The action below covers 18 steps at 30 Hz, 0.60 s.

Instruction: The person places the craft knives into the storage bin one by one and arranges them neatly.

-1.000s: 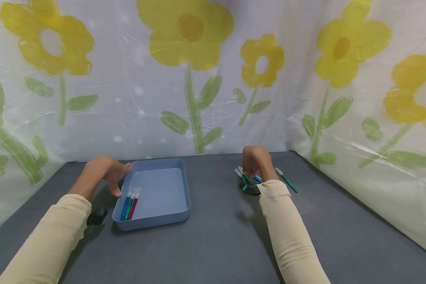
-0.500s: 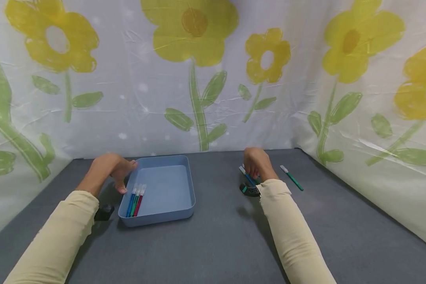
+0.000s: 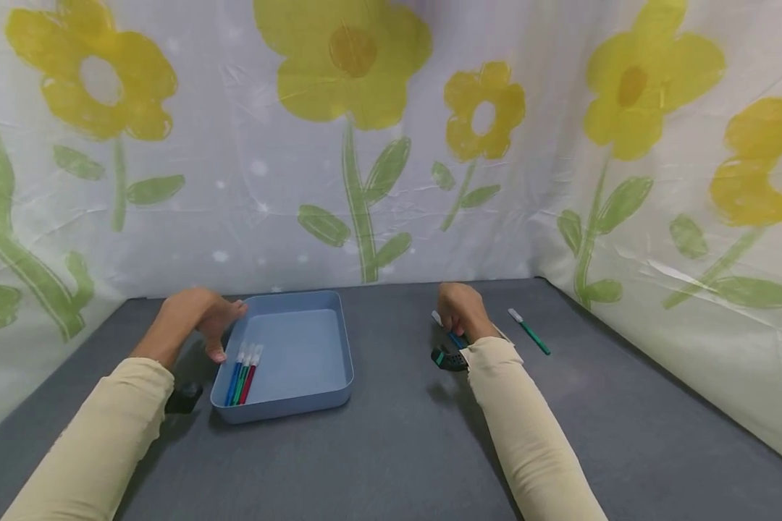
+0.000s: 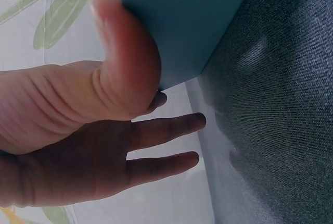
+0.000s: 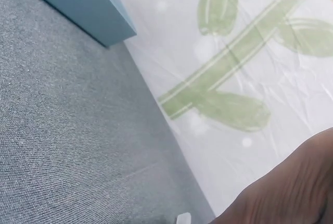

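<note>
My left hand (image 3: 205,318) is at the back left corner of a shallow blue tray (image 3: 300,354). In the left wrist view its thumb (image 4: 130,62) lies against the tray's outer wall (image 4: 182,21), while two fingers stretch out straight past the corner. Inside the tray, blue (image 3: 233,383), green (image 3: 242,383) and red (image 3: 249,382) markers with whitish caps lie side by side. Over on the right, my right hand (image 3: 461,307) bends down with curled fingers and pinches a white-capped blue marker (image 3: 456,340); the hand partly covers it. The right wrist view catches only a white cap (image 5: 183,218).
A green marker (image 3: 536,338) with a white cap lies on the dark grey table (image 3: 391,449), right of the right hand. A flowered curtain (image 3: 234,145) closes off the back and sides. Black straps (image 3: 448,359) sit at the wrists.
My right hand has moved slightly left and nearer. Other markers seen by its fingers a second ago are now covered or out of sight. My left hand keeps its place at the tray.
</note>
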Tool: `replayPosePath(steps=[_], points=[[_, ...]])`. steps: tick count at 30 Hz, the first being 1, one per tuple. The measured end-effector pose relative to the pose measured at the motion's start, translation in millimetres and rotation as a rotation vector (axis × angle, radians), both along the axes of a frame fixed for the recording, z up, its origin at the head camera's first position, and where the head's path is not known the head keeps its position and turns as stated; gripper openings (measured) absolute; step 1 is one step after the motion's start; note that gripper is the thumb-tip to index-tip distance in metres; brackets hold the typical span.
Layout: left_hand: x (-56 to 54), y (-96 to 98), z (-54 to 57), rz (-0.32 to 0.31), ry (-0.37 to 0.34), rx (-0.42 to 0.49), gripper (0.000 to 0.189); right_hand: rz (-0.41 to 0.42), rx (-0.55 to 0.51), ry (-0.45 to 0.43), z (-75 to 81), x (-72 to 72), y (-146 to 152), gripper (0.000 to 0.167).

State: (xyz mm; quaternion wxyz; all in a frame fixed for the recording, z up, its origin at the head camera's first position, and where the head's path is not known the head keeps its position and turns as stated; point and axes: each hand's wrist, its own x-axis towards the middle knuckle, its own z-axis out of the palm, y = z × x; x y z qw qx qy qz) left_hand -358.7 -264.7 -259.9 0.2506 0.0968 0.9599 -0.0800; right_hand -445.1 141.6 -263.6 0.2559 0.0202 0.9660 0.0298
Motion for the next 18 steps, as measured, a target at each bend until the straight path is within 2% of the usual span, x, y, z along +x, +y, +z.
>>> replayPosePath(steps=[4,8,12,18], points=[[-0.5,1.1,-2.3,-0.026,0.002,-0.025,0.128,0.009,-0.015,0.000,-2.7,2.6,1,0.014],[-0.6,3.4,-3.3,-0.020,0.003,-0.011,0.128,0.020,-0.014,-0.005,-2.6,4.5,3,0.014],[-0.4,2.4,-3.2,-0.018,0.002,-0.001,0.130,0.033,-0.032,-0.019,1.3,5.3,2,0.016],[-1.0,-2.4,-1.0,-0.013,0.011,0.017,0.130,0.056,-0.083,0.014,10.1,5.5,0,0.024]])
